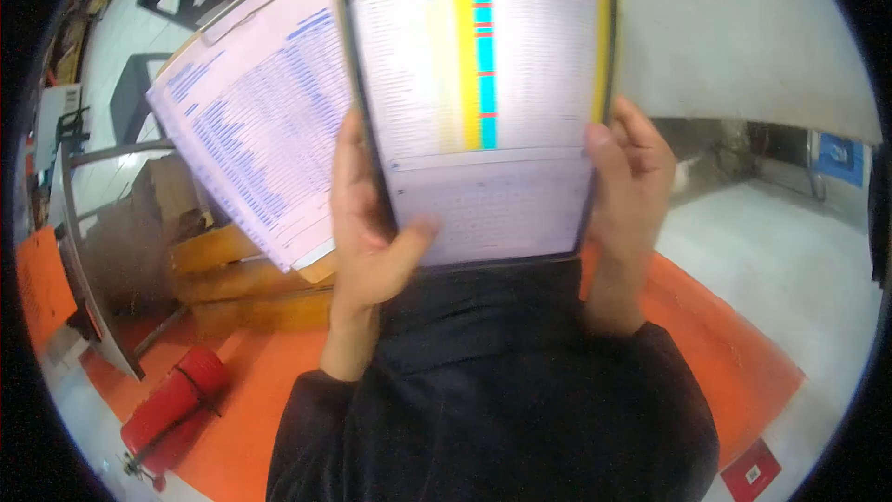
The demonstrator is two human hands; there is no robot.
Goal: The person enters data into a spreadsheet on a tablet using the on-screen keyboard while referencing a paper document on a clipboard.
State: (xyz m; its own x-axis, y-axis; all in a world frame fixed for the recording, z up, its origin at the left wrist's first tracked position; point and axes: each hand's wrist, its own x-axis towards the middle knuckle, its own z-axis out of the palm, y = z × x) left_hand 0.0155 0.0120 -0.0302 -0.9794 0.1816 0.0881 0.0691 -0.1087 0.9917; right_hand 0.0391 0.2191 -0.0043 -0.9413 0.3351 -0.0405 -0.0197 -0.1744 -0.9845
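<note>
Upright before me is a tablet (539, 65) showing a spreadsheet with yellow and cyan columns and an on-screen keyboard below it. My left hand (367, 228) grips its lower left edge, the blurred thumb lying over the keyboard area. On the opposite edge my right hand (632, 163) holds the tablet, thumb in front and fingers curled behind. Partly covered by the tablet and my left hand, a clipboard (241, 11) with a printed table sheet (265, 121) lies tilted to the left. The printed and on-screen text is too blurred to read.
A red fire extinguisher (177, 404) lies at lower left on the orange floor covering (251, 381). Beside it stands a metal-framed panel (93, 260) with an orange sheet (45, 284). A wooden piece (269, 311) sits under the clipboard. A red card (751, 474) lies at lower right.
</note>
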